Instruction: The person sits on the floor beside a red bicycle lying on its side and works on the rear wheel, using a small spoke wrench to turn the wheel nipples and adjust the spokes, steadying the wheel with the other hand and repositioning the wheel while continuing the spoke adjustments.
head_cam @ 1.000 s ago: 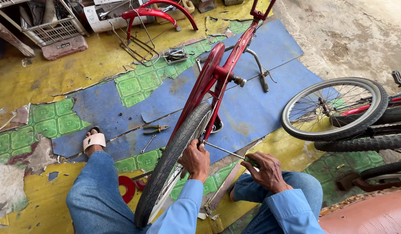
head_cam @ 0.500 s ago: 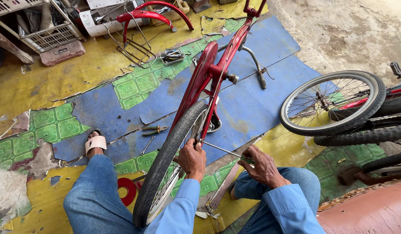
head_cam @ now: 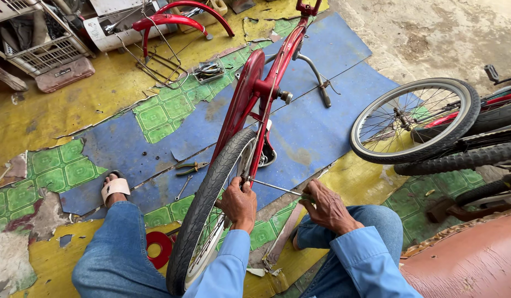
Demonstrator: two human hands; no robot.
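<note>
Red-framed and upside down, the bicycle lies on a floor of blue and green mats, its rear wheel standing between the seated person's knees. The left hand is closed around the wheel at the hub, by the black tyre, steadying it. The right hand is curled shut on the green handle end of a long thin screwdriver, whose tip reaches in to the hub just beside the left hand.

To do this well, I judge the tool should stay in line with whatever it engages at the hub, with the left hand bracing the wheel so it cannot roll or twist; the exact fitting is hidden behind the fingers. A slip would drive the tip towards the left hand, so steady, modest pressure seems wiser than force.

Pliers lie on the blue mat just left of the tyre, near a sandalled foot. A loose spoked wheel and other tyres rest to the right, well apart. A red mudguard and a wire basket sit at the far edge.
</note>
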